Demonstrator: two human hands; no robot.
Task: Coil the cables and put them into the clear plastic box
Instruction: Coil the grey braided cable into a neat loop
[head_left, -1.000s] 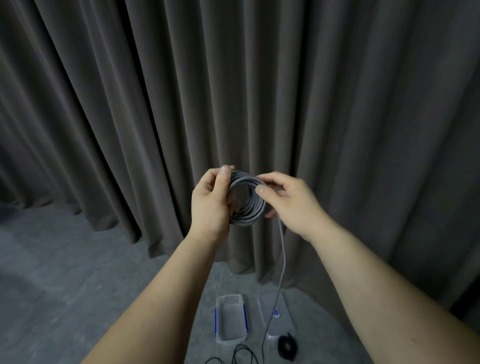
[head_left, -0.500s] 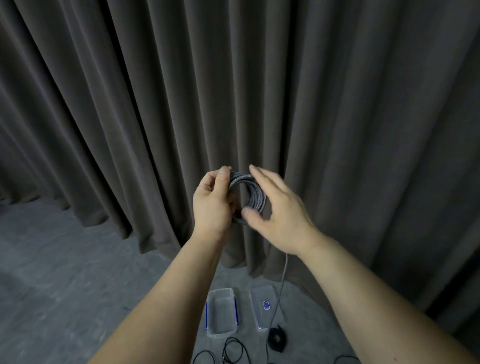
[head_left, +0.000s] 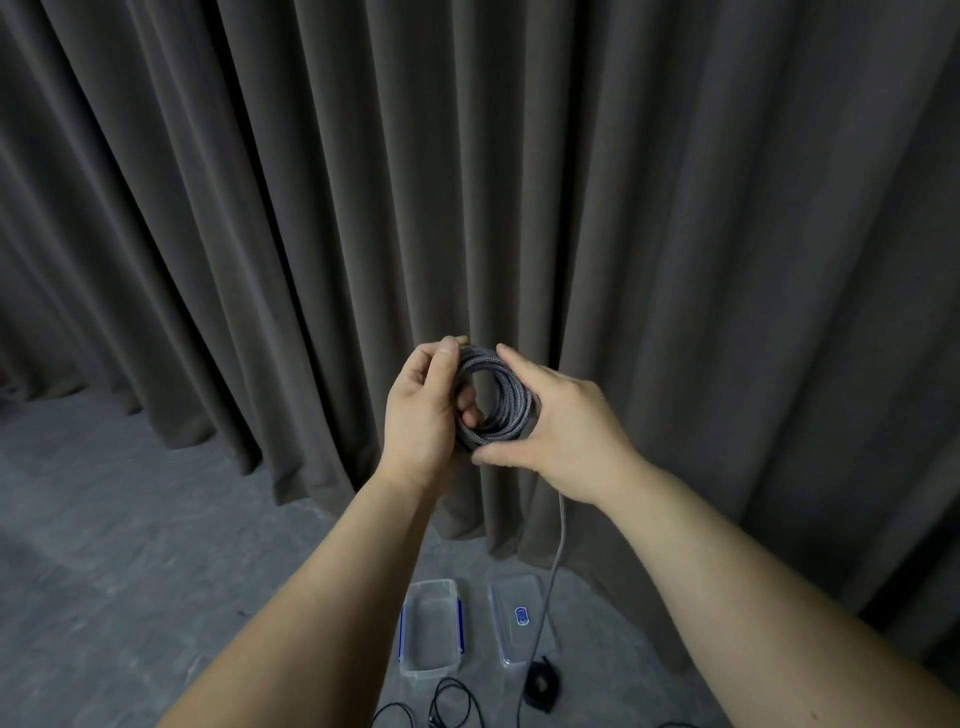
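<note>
A: Why does the person hold the braided cable coil (head_left: 493, 400) up at chest height, in the middle of the frame, instead of working on the floor?

B: Probably so the loose tail (head_left: 557, 561) can hang free. It drops from under the right hand (head_left: 563, 431) to the lower centre of the frame, and hanging straight likely keeps it from kinking as each turn goes on.

A: And the left hand (head_left: 423, 410)?

B: It grips the coil at its left side, thumb over the front, fingers curled through the ring. That clamps the finished loops so they cannot spring apart.

A: Is the right hand clenched too?

B: It cups the coil's right edge, forefinger on top and thumb below; it seems to guide the next turn. Whether it pinches the strand cannot be told, since the palm hides it.

A: Where will it go?

B: Into the clear plastic box (head_left: 430, 634), open on the floor at bottom centre, its lid (head_left: 519, 618) just beside it to the right. A black coiled cable (head_left: 542, 688) lies below the lid, and thin black cables (head_left: 447, 706) sprawl below the box, not yet coiled.
</note>
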